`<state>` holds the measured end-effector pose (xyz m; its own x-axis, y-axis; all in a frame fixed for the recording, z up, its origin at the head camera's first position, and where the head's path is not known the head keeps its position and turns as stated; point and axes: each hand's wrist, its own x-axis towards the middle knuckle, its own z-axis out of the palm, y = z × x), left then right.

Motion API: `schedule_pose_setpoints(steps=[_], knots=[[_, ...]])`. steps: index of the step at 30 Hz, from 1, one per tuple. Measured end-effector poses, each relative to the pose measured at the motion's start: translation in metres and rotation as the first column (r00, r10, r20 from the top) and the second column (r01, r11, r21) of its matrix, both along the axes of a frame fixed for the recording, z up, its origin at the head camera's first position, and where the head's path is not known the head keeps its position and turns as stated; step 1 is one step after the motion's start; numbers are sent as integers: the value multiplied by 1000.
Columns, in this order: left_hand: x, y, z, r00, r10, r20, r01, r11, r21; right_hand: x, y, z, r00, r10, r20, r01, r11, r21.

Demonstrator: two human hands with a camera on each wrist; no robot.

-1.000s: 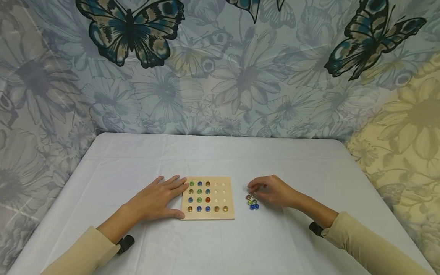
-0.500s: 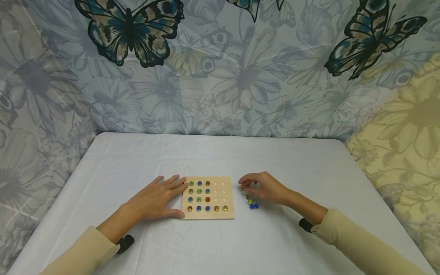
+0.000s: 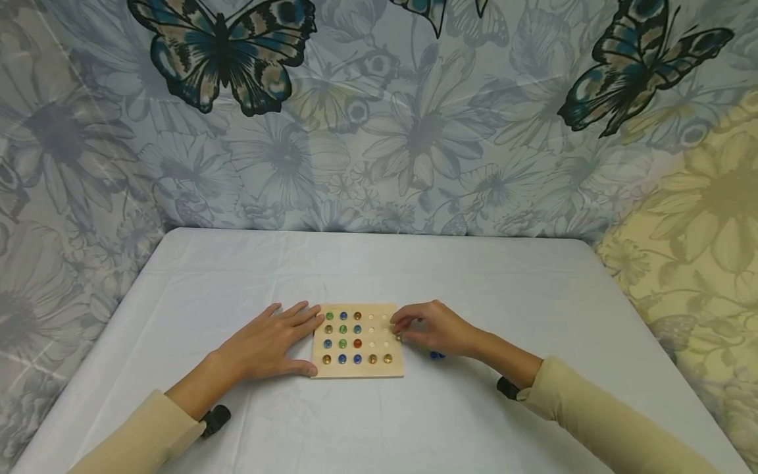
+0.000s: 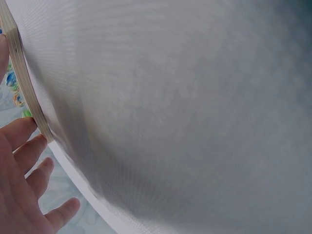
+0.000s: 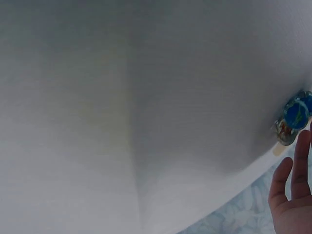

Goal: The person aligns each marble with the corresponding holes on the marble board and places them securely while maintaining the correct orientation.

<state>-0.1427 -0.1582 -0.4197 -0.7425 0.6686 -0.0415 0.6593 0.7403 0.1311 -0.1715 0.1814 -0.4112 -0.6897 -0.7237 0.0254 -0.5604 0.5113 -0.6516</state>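
Observation:
A light wooden board (image 3: 395, 370) with rows of round hollows lies on the white table. Green, blue, amber and red marbles (image 3: 358, 343) sit in its left columns and along the whole near row. My left hand (image 3: 272, 342) rests spread at the board's left side, thumb at the near corner; in the left wrist view its fingertips touch the board's edge (image 4: 25, 78). Over the board's right edge, my right hand (image 3: 439, 328) pinches a small glassy marble (image 3: 399, 338) between thumb and fingers. Below that hand, blue marbles (image 3: 437, 355) show on the cloth, others of the pile hidden.
White cloth (image 3: 379, 263) covers the table, whose far edge meets a flowered, butterfly-printed backdrop (image 3: 426, 131). In the right wrist view, several loose marbles (image 5: 295, 115) lie close together near the right fingers. Each wrist wears a small black camera (image 3: 216, 420).
My right hand has moved left from the marble pile to the board's right edge, carrying one marble. My left hand and the board stay in place.

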Motion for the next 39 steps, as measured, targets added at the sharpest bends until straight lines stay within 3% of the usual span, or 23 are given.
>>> schedule_pose_setpoints(steps=[13, 24, 33, 39], knots=[[0, 1, 0, 1000, 0, 8, 0, 1000, -3, 5, -17, 0, 1000, 9, 21, -10, 1000, 18], [-1, 0, 1, 1000, 2, 9, -2, 1000, -5, 4, -20, -1, 999, 49, -19, -48, 999, 16], [-1, 0, -1, 1000, 9, 17, -9, 1000, -7, -1, -6, 14, 998, -4, -59, 7, 999, 48], [0, -1, -2, 1000, 4, 7, -4, 1000, -6, -3, 14, 15, 997, -33, -67, 37, 998, 45]])
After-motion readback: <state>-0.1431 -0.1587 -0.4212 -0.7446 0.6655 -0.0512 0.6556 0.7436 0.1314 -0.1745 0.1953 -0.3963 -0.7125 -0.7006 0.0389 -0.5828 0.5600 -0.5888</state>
